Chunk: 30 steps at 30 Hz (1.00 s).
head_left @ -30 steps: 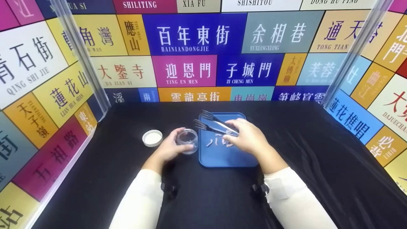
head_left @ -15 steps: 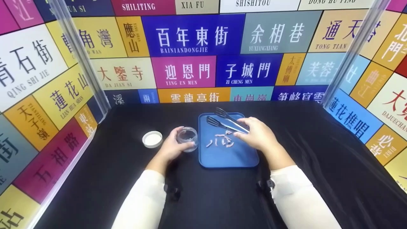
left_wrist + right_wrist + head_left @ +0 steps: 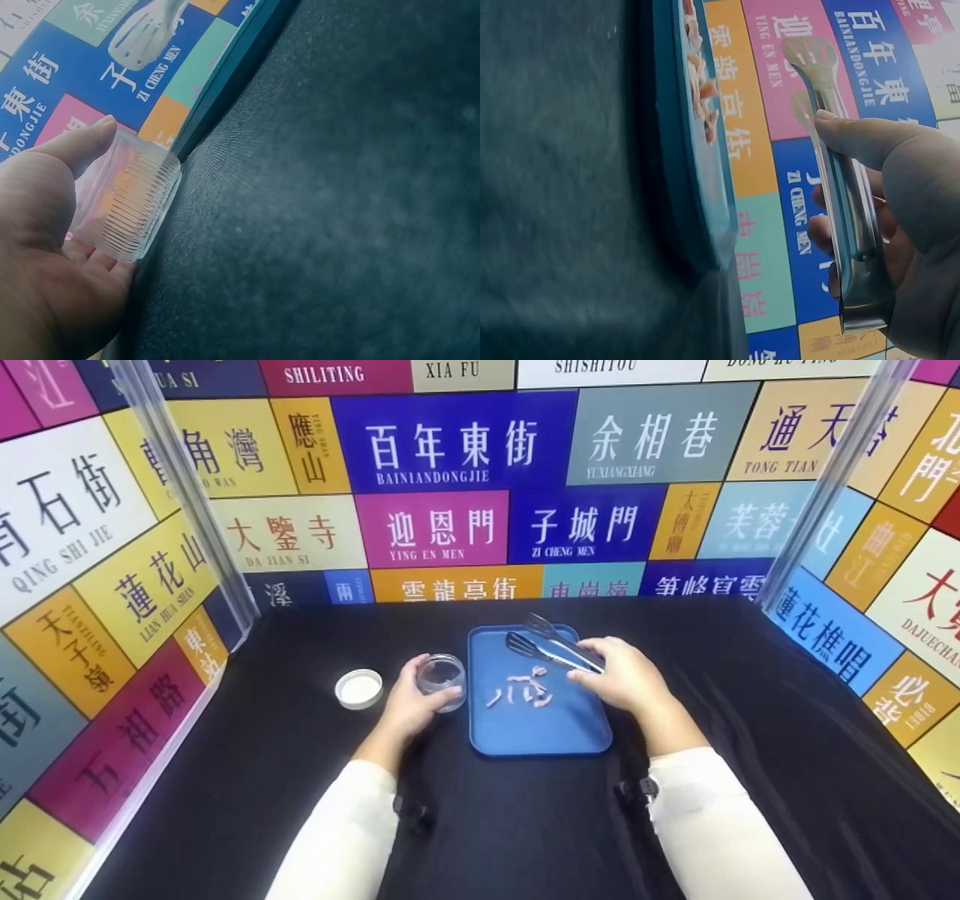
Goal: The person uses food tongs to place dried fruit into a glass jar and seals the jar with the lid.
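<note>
My left hand (image 3: 415,701) grips a clear jar (image 3: 441,682) without its lid, thumb and fingers around its sides. In the left wrist view the ribbed wall of the jar (image 3: 139,202) shows between thumb and fingers. My right hand (image 3: 626,675) holds metal serving tongs (image 3: 847,202) with slotted ends, raised over the tray's right side and pointing to the upper left. Nothing shows between the tong ends. Several pinkish strips, perhaps meat (image 3: 534,690), lie on the blue tray (image 3: 536,735), below and left of the tongs.
A white round lid (image 3: 358,689) lies left of the jar on the black tablecloth (image 3: 480,825). Colourful sign-printed panels (image 3: 457,442) enclose the table at the back and sides, with clear corner posts (image 3: 817,495) at both back corners.
My right hand has moved the tongs to the right, away from the jar and off the strips. The jar has shifted slightly toward the back, still in my left hand.
</note>
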Motion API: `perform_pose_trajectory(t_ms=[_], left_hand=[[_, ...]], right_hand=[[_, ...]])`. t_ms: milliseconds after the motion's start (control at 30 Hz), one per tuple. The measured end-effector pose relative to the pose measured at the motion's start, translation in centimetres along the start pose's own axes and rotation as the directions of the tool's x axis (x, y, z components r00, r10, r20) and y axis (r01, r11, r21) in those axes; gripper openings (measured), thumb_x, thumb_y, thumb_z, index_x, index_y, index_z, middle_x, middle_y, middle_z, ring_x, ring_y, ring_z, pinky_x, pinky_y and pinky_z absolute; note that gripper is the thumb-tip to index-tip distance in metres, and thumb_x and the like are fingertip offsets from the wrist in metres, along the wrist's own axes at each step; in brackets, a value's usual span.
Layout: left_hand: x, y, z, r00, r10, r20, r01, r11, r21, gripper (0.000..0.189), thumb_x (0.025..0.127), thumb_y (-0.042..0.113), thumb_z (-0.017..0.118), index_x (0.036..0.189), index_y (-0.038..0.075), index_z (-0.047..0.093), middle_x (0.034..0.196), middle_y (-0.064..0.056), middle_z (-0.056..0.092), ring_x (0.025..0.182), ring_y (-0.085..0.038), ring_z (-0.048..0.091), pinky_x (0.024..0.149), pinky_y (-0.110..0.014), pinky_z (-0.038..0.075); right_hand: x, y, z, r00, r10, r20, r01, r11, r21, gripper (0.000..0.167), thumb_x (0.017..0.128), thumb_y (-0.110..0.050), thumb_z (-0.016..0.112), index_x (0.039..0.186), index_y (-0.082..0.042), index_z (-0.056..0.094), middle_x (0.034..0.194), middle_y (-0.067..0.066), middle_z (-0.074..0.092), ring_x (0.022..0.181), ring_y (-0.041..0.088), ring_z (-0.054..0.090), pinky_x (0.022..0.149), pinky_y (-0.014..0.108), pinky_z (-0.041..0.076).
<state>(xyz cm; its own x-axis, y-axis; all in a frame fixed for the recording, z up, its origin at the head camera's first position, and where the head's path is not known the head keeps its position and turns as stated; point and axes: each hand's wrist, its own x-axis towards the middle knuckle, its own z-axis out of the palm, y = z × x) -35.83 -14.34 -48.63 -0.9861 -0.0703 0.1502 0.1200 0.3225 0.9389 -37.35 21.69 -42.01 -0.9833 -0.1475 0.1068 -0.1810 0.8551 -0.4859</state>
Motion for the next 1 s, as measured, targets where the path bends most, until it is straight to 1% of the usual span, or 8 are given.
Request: perform_pose_trajectory(t_ms=[267,433,567,833,1000], left_hand=[[0.0,-0.3,0.0,1.0,0.0,-0.005,0.0,1.0,0.01,0.091,0.086,0.027,0.09,0.16,0.008,0.042,0.161,-0.018,0.054,0.147,-0.035,0.054,0.127,-0.048,0.04],[-0.1,-0.3,0.0,1.0,-0.004,-0.006,0.004,0.999,0.044,0.091,0.086,0.031,0.09,0.161,0.01,0.041,0.161,-0.017,0.053,0.147,-0.035,0.054,0.127,-0.049,0.04],[-0.1,-0.4,0.0,1.0,0.0,0.002,0.0,0.999,0.044,0.091,0.087,0.031,0.09,0.161,0.01,0.041,0.161,-0.017,0.053,0.147,-0.035,0.054,0.127,-0.049,0.041],[0.0,-0.4,0.1,1.0,0.008,0.004,-0.008,1.0,0.026,0.091,0.087,0.03,0.09,0.161,0.009,0.041,0.162,-0.018,0.053,0.146,-0.034,0.055,0.127,-0.048,0.041],[0.0,-0.4,0.1,1.0,0.007,0.006,-0.007,1.0,0.02,0.092,0.087,0.03,0.09,0.161,0.009,0.041,0.162,-0.018,0.053,0.147,-0.034,0.055,0.127,-0.047,0.041]], right_hand=[[0.4,1.6,0.4,0.998,0.045,0.042,-0.045,0.999,-0.009,0.069,0.096,-0.051,0.075,0.153,-0.016,0.058,0.158,0.019,0.056,0.147,0.043,0.051,0.124,0.067,0.037],[0.4,2.4,0.4,0.996,0.052,0.068,-0.051,0.999,-0.011,0.067,0.094,-0.049,0.078,0.149,-0.015,0.061,0.147,0.019,0.064,0.131,0.039,0.061,0.118,0.066,0.044],[0.3,2.8,0.3,0.995,0.052,0.081,-0.051,0.999,-0.012,0.062,0.093,-0.046,0.08,0.144,-0.014,0.064,0.14,0.017,0.069,0.122,0.036,0.064,0.115,0.064,0.047],[0.4,3.0,0.6,0.991,0.077,0.106,-0.074,0.997,-0.027,0.06,0.093,-0.044,0.081,0.142,-0.014,0.066,0.136,0.016,0.071,0.117,0.035,0.066,0.114,0.063,0.049],[0.3,3.2,0.7,0.988,0.092,0.121,-0.09,0.996,-0.017,0.058,0.094,-0.042,0.08,0.142,-0.013,0.066,0.136,0.016,0.072,0.117,0.035,0.066,0.114,0.064,0.048]])
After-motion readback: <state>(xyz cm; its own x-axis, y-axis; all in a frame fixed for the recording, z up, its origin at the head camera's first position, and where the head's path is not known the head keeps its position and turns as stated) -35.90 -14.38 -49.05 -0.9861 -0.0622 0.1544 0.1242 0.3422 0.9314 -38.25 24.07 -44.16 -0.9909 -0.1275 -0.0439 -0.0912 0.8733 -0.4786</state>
